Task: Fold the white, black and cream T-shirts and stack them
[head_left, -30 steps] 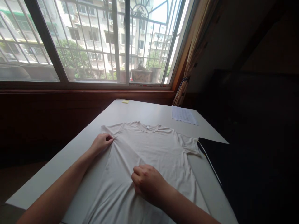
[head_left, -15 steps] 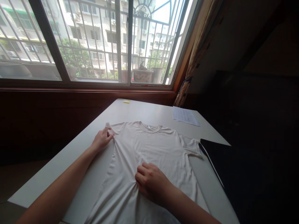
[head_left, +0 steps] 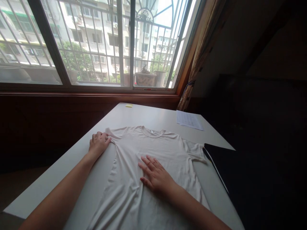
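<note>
A white short-sleeved T-shirt (head_left: 163,143) lies spread on the table, its round neckline toward the window. Creases run down its left side and through its middle. My left hand (head_left: 99,142) is at the left sleeve, with bent fingers and the thumb closed on the bunched fabric near the armpit. On the middle of the shirt, my right hand (head_left: 154,174) lies flat with its fingers apart, holding nothing. The shirt's lower part runs out of view at the bottom.
The white table (head_left: 79,166) stands below a barred window (head_left: 96,48). Papers (head_left: 189,120) lie at its far right, and a small yellow piece (head_left: 129,105) at the far edge. A dark flat object (head_left: 223,163) borders the right sleeve. A curtain (head_left: 189,89) hangs behind.
My right hand has let go of the pinched shirt fabric and opened flat, a little farther up. My left hand has shifted slightly left, its fingers less tightly bunched.
</note>
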A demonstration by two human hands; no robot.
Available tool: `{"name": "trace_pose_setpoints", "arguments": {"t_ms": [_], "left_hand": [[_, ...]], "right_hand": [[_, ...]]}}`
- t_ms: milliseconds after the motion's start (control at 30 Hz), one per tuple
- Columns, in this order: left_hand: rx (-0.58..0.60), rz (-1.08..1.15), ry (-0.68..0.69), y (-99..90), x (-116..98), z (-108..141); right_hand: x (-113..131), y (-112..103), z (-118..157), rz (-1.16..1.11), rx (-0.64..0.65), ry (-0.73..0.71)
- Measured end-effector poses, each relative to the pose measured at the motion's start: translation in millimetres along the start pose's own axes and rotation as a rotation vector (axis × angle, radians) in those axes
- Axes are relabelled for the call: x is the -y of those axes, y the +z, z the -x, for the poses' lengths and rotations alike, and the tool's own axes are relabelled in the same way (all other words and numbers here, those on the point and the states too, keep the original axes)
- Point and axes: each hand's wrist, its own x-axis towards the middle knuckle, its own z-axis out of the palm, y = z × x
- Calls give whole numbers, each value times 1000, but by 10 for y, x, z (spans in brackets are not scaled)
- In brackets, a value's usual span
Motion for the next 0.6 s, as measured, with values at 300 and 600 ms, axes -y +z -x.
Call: {"name": "trace_pose_setpoints", "arguments": {"t_ms": [300, 600], "left_hand": [[-81, 175, 41, 28, 181, -158], [-250, 278, -143, -28, 532, -221]], "right_hand": [[193, -133, -76, -34, 5, -51], [659, -76, -142, -200, 108, -221]]}}
